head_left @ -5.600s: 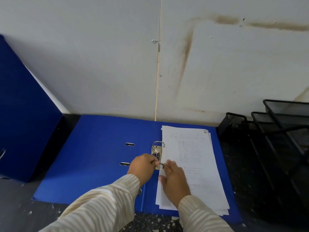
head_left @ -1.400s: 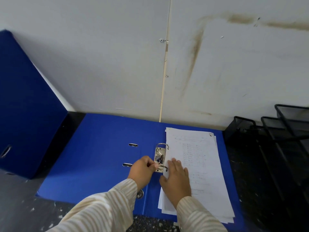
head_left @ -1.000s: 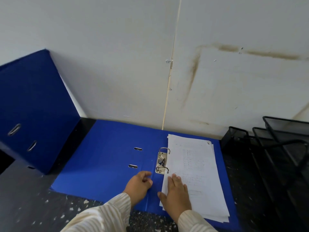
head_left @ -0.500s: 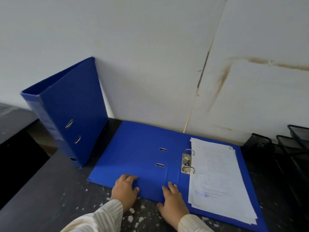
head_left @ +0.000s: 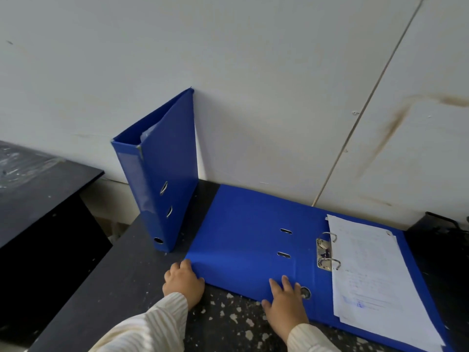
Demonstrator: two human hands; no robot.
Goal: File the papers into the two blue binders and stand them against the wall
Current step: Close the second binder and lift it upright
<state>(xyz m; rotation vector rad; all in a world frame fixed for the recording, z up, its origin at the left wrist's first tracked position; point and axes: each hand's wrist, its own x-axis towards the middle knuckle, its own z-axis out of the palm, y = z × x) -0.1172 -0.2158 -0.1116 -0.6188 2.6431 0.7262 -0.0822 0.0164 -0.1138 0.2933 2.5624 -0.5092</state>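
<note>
One blue binder [head_left: 241, 237] lies open and flat on the dark table, its far edge at the white wall [head_left: 253, 72]. A stack of white papers [head_left: 373, 270] sits on its right half, threaded on the closed metal rings [head_left: 326, 252]. My left hand [head_left: 182, 283] is at the near left corner of the front cover, fingers curled over its edge. My right hand [head_left: 286, 303] lies flat with spread fingers on the spine area beside the round finger hole. A second blue binder [head_left: 165, 179] stands closed to the left, leaning against the wall.
The speckled dark table [head_left: 127, 288] ends at left, with a gap and a lower black surface [head_left: 38, 189] beyond it. A black wire tray [head_left: 436, 224] stands at the far right against the wall.
Both hands have left the ring mechanism and moved toward me to the binder's near edge, the left one sliding out to the cover's corner. The view has swung left, showing the standing binder whole.
</note>
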